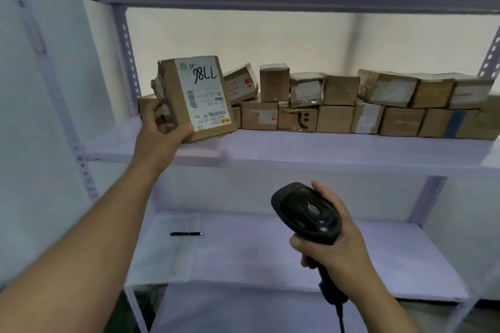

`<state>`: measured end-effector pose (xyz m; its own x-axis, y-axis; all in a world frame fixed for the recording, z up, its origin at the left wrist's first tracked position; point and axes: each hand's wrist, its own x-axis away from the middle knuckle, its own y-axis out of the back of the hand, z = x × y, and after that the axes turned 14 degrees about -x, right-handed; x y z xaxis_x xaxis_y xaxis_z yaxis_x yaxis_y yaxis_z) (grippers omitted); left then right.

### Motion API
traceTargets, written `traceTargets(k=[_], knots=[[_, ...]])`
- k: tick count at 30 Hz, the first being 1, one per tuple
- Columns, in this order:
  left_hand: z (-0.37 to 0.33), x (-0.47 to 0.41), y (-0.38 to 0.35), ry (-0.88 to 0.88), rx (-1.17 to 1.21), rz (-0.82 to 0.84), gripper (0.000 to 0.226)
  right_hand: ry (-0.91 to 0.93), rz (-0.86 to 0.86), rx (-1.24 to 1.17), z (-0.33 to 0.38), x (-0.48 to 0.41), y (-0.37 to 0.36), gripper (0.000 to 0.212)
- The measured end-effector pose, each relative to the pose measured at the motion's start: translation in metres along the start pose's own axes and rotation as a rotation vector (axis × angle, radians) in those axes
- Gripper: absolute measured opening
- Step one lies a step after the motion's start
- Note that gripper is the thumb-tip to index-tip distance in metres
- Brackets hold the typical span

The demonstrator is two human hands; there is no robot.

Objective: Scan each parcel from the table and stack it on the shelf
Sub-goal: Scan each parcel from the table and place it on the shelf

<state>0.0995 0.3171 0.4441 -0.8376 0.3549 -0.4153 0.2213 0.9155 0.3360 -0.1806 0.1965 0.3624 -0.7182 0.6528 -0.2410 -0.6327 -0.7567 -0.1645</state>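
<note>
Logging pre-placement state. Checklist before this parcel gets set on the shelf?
1. Left hand grip on held parcel: ok, fingers curled round its lower left corner.
2. Parcel condition: not ok, upper left edge torn.
3. Already scanned: cannot tell.
4. Scanner secure in right hand: ok, held by the handle.
5. Free space on shelf: ok, bare board in front of stacked parcels.
6. Stacked parcels steady: cannot tell, some top ones tilted.

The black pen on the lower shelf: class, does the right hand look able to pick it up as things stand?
Probably not yet. The way to the pen is open, but the right hand is wrapped round the scanner, so it looks full.
</note>
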Motion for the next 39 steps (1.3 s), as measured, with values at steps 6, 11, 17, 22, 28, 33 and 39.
traceTargets(k=[6, 11, 17, 22, 28, 33, 39], knots=[[0.012, -0.092, 0.011, 0.035, 0.001, 0.021, 0.065, 0.013, -0.078, 0.018, -0.011, -0.046, -0.040, 0.093], [0.034, -0.166, 0.006, 0.059, 0.009, 0.095, 0.065, 0.009, -0.124, -0.001, -0.023, -0.081, -0.070, 0.092], [0.049, -0.227, -0.019, 0.034, -0.035, 0.136, 0.060, 0.007, -0.189, -0.034, -0.039, -0.112, -0.096, 0.089], [0.062, -0.266, -0.035, 0.028, -0.200, 0.169, 0.058, 0.027, -0.253, -0.031, -0.044, -0.127, -0.107, 0.091], [0.068, -0.295, -0.043, -0.074, -0.222, 0.205, 0.045, 0.034, -0.296, 0.002, -0.051, -0.142, -0.111, 0.092], [0.070, -0.302, -0.042, -0.122, -0.204, 0.387, 0.072, 0.057, -0.311, -0.019, -0.053, -0.153, -0.117, 0.089], [0.068, -0.306, -0.060, -0.204, -0.128, 0.445, 0.064, 0.065, -0.336, 0.011, -0.053, -0.158, -0.118, 0.091]])
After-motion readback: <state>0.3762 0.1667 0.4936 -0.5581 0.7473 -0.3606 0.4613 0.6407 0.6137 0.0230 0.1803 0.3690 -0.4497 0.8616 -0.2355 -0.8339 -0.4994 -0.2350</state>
